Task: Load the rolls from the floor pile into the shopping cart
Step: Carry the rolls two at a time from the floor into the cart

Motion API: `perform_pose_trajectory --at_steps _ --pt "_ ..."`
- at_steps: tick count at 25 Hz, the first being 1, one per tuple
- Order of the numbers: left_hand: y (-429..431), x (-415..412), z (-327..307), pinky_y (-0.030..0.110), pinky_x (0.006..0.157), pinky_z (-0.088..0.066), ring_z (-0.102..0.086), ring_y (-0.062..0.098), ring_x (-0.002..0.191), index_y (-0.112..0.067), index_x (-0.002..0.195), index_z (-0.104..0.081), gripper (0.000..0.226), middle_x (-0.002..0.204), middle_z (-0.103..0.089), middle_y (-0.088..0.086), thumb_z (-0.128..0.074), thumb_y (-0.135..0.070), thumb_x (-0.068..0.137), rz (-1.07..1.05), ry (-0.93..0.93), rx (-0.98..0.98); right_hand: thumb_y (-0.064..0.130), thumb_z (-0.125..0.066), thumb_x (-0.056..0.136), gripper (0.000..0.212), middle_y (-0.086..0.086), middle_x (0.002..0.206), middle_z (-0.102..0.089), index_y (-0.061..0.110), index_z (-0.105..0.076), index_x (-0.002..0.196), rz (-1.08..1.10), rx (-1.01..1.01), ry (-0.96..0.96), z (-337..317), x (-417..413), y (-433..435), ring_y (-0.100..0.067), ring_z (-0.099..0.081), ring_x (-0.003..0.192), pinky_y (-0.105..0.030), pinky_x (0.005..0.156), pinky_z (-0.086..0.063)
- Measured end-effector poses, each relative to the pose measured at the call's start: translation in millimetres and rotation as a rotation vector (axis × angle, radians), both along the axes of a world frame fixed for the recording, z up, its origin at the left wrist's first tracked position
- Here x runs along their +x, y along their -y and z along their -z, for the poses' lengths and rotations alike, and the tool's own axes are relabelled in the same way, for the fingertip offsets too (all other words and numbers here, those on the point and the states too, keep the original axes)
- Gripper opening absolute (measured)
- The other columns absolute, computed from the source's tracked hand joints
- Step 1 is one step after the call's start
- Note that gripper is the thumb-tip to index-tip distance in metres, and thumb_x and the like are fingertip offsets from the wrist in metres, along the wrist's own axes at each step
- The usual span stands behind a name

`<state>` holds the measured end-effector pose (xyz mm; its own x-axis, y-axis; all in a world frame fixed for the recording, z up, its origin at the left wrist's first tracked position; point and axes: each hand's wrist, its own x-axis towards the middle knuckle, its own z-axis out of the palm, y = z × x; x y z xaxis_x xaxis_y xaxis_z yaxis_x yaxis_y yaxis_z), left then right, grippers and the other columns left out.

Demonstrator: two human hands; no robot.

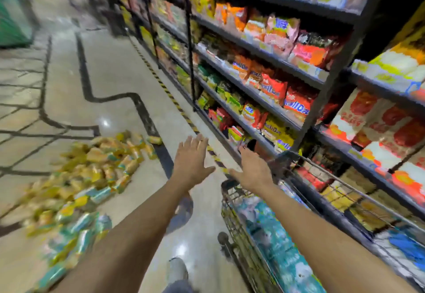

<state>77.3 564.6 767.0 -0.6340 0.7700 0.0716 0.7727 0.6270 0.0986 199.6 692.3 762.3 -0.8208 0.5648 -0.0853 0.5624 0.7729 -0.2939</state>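
Observation:
A pile of yellow and teal wrapped rolls (87, 173) lies on the floor at the left, blurred by motion. The wire shopping cart (234, 212) stands at the lower right beside the shelves, with teal and white packs (276, 242) inside it. My left hand (192, 157) is stretched forward over the floor with straight fingers and holds nothing. My right hand (249, 168) is spread open above the cart's front end, also empty. Both forearms reach out from the bottom of the view.
Dark metal shelves (264, 90) full of snack packets run along the right side, right next to the cart. A yellow-black striped tape (170, 95) lines the floor by the shelf foot. My shoe (177, 269) shows at the bottom. A green object (11, 17) stands far left.

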Motion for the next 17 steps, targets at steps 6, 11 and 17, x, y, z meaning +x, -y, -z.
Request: perform_pose_trajectory --at_steps 6,11,17 --pt "190 -20 13 0.037 0.111 -0.027 -0.031 0.028 0.137 -0.014 0.148 -0.027 0.085 0.151 -0.032 0.009 -0.065 -0.051 0.081 -0.470 0.028 0.141 0.051 -0.049 0.094 0.079 -0.007 0.158 -0.021 0.014 -0.012 0.153 -0.412 -0.001 -0.009 0 -83 124 -0.028 -0.022 0.144 -0.041 0.116 -0.024" --pt "347 9 46 0.039 0.109 -0.031 -0.038 0.031 0.134 -0.007 0.143 -0.038 0.084 0.145 -0.041 0.015 -0.074 -0.042 0.076 -0.850 0.128 0.210 0.051 -0.052 0.092 0.078 -0.008 0.154 -0.028 0.012 -0.019 0.151 -0.663 -0.021 0.034 16 -119 251 -0.029 -0.029 0.140 -0.043 0.112 -0.031" --pt "489 40 80 0.031 0.112 -0.023 -0.029 0.024 0.140 -0.010 0.147 -0.030 0.085 0.153 -0.031 0.009 -0.068 -0.047 0.080 -1.008 0.208 0.202 0.049 -0.049 0.094 0.078 -0.008 0.157 -0.022 0.010 -0.014 0.152 -0.806 -0.082 0.129 50 -130 394 -0.026 -0.023 0.143 -0.039 0.114 -0.026"
